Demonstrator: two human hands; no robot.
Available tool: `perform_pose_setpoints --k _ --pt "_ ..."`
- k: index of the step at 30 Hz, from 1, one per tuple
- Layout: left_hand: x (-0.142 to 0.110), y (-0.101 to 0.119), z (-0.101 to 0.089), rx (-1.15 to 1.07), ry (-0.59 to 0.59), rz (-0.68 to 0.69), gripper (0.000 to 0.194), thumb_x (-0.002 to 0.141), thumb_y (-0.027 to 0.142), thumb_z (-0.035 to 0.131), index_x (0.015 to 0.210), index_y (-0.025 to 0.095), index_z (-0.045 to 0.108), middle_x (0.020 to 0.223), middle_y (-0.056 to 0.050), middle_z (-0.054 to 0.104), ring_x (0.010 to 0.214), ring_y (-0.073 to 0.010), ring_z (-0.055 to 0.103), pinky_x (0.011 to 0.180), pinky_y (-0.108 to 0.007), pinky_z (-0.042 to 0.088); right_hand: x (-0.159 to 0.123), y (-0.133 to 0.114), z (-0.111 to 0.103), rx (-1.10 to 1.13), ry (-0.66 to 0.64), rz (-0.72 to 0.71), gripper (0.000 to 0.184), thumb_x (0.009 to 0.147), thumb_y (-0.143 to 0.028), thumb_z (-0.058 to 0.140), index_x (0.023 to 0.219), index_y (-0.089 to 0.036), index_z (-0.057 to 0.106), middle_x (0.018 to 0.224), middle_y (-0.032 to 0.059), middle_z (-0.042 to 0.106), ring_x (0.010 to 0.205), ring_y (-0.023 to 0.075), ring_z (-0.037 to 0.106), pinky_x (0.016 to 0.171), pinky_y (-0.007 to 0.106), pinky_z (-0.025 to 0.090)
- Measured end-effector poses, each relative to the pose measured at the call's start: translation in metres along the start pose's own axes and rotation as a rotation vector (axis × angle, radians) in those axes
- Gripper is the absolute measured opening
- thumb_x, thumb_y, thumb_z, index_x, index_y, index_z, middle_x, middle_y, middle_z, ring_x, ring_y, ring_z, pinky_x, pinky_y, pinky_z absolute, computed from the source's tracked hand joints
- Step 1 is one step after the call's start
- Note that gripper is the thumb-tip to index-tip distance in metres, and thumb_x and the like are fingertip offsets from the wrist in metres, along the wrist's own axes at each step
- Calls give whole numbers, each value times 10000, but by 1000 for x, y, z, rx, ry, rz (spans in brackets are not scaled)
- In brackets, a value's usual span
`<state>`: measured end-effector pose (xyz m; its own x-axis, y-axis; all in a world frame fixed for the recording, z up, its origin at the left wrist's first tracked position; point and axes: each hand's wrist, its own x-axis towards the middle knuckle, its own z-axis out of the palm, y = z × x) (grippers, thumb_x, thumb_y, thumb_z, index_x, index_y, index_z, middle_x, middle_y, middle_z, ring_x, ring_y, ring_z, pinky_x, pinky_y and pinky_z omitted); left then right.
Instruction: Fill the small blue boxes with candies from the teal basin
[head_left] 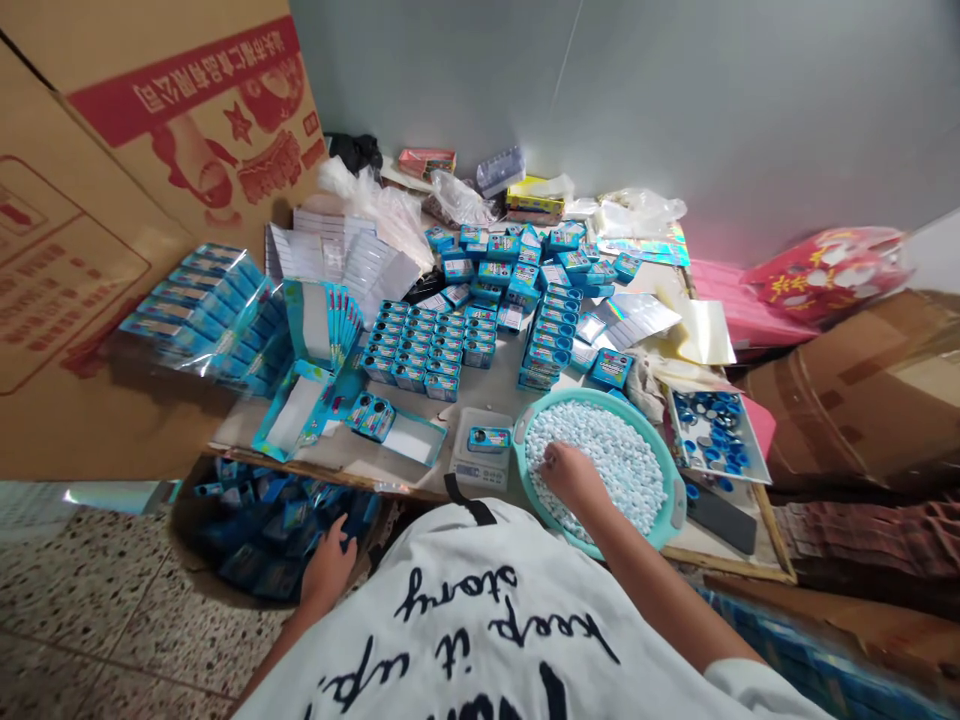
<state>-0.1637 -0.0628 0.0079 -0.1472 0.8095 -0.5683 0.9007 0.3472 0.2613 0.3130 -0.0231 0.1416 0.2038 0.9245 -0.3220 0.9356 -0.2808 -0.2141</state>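
My right hand (576, 482) is over a teal basin (672, 500) heaped with small pale candies (622, 460). Its fingers are curled together, and what they hold, if anything, is hidden. My left hand (330, 562) hangs beside the table's front edge with fingers apart and nothing in them, above a container of small blue boxes (281, 525). A white digital scale (480, 478) carries one small blue box (489, 438). Left of it lies an unfolded display tray (416, 438) with a few small boxes at one end.
Rows of small blue boxes (420, 345) stand mid-table, with a loose pile (517, 260) behind. Wrapped packs (214, 310) lean by a large carton (150, 200) at left. At right are a white tray (757, 465) of blue round pieces and a dark phone (721, 520).
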Motion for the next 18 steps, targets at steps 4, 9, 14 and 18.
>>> perform_pose_setpoints --k 4,9,14,18 --pt "1 -17 12 -35 -40 -69 540 916 336 391 1413 133 339 1177 -107 621 1076 -213 610 955 -281 425 5 3 -16 76 12 -34 157 784 -132 489 743 -177 634 794 63 643 734 163 559 655 253 342" --pt "0 -26 24 -86 -91 -70 561 905 365 361 1384 73 361 1151 -118 642 1062 -215 637 951 -264 430 22 -31 -39 235 59 -288 175 827 -159 478 820 -183 651 834 50 640 762 161 563 711 246 401" --pt "1 -22 30 -130 -145 -68 572 884 380 365 1367 73 370 1132 -122 673 1053 -229 656 921 -272 454 51 -83 -38 172 -44 -495 145 854 -157 513 853 -178 657 905 58 631 826 162 572 777 246 422" --pt "0 -18 29 -182 -173 -76 528 864 354 380 1336 119 392 1158 -116 685 1084 -227 650 942 -275 448 60 -98 -27 83 -139 -545 131 871 -165 536 870 -178 666 960 65 620 869 168 582 804 246 426"
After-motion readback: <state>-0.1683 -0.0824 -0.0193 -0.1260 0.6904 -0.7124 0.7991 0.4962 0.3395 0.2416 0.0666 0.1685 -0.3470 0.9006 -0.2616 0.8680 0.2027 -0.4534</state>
